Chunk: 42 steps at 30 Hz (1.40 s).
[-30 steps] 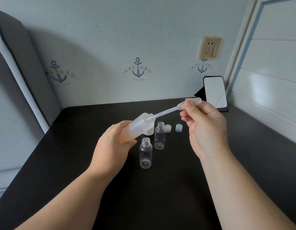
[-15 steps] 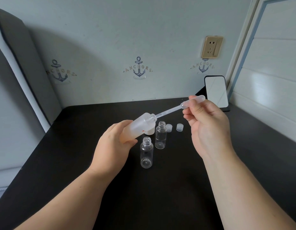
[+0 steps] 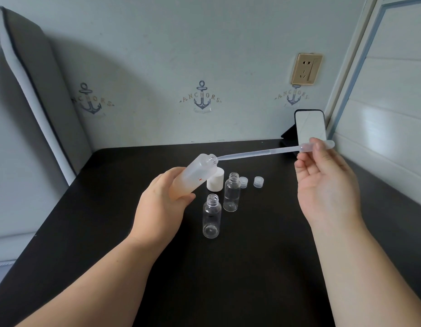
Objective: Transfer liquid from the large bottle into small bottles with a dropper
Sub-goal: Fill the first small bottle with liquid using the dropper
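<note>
Gripping the tilted large bottle [image 3: 195,175], the left hand [image 3: 162,204] holds it above the black tabletop [image 3: 228,279]. Two small bottles [image 3: 211,217] stand open and upright just beside it, caps [image 3: 258,181] behind. Right hand [image 3: 327,185] pinches the dropper [image 3: 263,152] bulb, tip at the large bottle's mouth.

bare forearms [image 3: 105,274], no sleeves (both arms)

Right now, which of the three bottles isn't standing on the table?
The large frosted bottle: the left hand holds it tilted in the air, dropper tip at its mouth. The two small clear bottles stand upright on the table.
</note>
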{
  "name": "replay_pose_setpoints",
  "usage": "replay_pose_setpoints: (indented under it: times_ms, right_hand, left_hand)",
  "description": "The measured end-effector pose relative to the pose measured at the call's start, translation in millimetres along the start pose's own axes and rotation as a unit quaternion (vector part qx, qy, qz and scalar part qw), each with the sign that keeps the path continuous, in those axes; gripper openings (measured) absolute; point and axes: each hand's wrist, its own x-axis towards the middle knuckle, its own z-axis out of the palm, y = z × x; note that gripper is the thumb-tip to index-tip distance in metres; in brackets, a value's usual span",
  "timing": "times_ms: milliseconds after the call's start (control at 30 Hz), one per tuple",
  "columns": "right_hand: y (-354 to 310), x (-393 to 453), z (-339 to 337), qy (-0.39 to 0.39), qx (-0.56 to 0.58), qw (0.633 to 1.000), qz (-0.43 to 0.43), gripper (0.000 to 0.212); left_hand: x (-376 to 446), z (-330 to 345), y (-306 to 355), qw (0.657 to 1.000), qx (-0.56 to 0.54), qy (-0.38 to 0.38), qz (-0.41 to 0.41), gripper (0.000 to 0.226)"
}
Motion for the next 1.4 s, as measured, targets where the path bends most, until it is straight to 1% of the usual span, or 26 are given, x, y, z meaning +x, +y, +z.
replay_pose_setpoints:
  times_ms: [100,300,467,567,700,800,967,1100,1167,1233,1300,1333,1400]
  right_hand:
    - [3,0,-5,0.025,0.014,1.0,0.012,0.009]
    - [4,1,-10,0.048,0.041,0.997,0.033,0.011]
    - [4,-2,-15,0.04,0.048,0.996,0.059,0.012]
    - [5,-1,-16,0.036,0.045,0.996,0.072,0.012]
    - [7,1,-19,0.032,0.045,0.995,0.081,0.011]
    - [7,2,-20,0.023,0.037,0.995,0.087,0.017]
    - [7,2,-21,0.014,0.03,0.996,0.085,0.02]
    - [6,3,-22,0.009,0.016,0.996,0.083,0.021]
    - [6,3,-22,0.005,0.013,0.997,0.079,0.021]
    - [6,3,-21,0.004,0.012,0.997,0.076,0.02]
    - [6,3,-21,0.004,0.011,0.997,0.074,0.018]
    - [6,3,-21,0.005,0.009,0.997,0.073,0.017]
    - [6,3,-21,0.004,0.006,0.997,0.071,0.013]
  left_hand:
    - [0,0,0,1.0,-0.017,0.0,-0.005,0.051]
    - [-1,0,-1,0.998,-0.05,0.001,-0.024,0.05]
    - [-1,2,-3,0.993,-0.103,-0.017,-0.052,0.044]
    - [-1,1,1,0.992,-0.116,-0.021,-0.051,0.043]
    - [1,3,-1,0.988,-0.133,-0.017,-0.079,0.041]
    - [1,5,-2,0.989,-0.117,-0.021,-0.085,0.051]
    - [1,5,-1,0.989,-0.115,-0.03,-0.087,0.059]
    - [-3,1,1,0.982,-0.165,-0.045,-0.079,0.045]
    - [-6,-1,2,0.977,-0.198,-0.024,-0.081,0.038]
    - [-8,-6,4,0.975,-0.206,0.036,-0.073,0.036]
    - [-13,-14,7,0.977,-0.177,0.11,-0.033,0.029]
    - [-16,-18,10,0.979,-0.16,0.13,-0.008,0.024]
    - [-23,-22,15,0.982,-0.137,0.122,0.037,0.013]
